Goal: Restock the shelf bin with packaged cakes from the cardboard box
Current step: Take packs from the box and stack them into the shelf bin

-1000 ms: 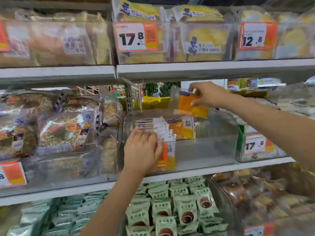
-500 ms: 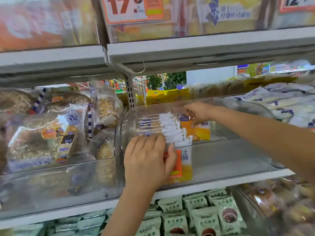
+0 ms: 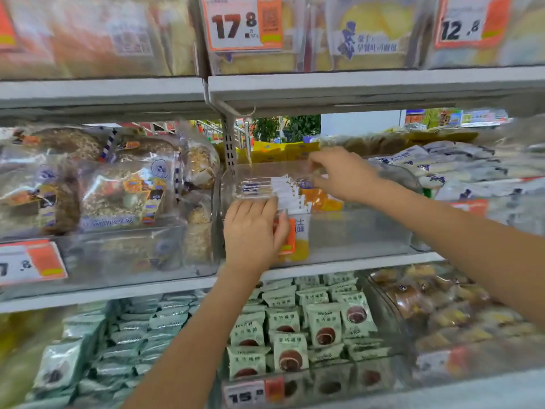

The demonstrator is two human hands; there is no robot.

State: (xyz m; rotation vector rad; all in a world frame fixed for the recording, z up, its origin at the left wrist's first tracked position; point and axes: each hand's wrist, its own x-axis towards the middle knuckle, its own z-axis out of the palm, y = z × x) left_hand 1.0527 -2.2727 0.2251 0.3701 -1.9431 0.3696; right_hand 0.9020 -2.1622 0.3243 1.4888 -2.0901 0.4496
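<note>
**Middle shelf, clear bin: both hands on the cake row**

The packaged cakes [image 3: 290, 196] stand on edge in a row at the left end of the clear shelf bin [image 3: 362, 231], white top seams fanned toward the back. The front pack shows an orange and yellow face against the bin's front wall. The remainder of the bin, toward its right end, shows bare floor.

The left hand [image 3: 250, 231] lies against the front of the row, back of the hand toward the camera. Its fingers [image 3: 259, 206] are straight and close together, laid flat over the tops of the front packs; the thumb rests beside the orange face. No grip is visible; the hand presses rather than clasps.

The right hand [image 3: 342, 172] reaches in from the right over the bin's back portion. Its fingertips are curled and pinch the upper edge of an orange pack [image 3: 318, 199] at the back end of the row. The pack sits low in the bin, touching the row.

The bin rests on the front edge of the middle shelf [image 3: 339, 265]. Left of it, another clear bin holds bagged bread [image 3: 118, 190]. On the shelf above, a price tag [image 3: 244, 23] reads 17.8. On the shelf below, green-wrapped cakes [image 3: 309, 323] fill a bin.
</note>
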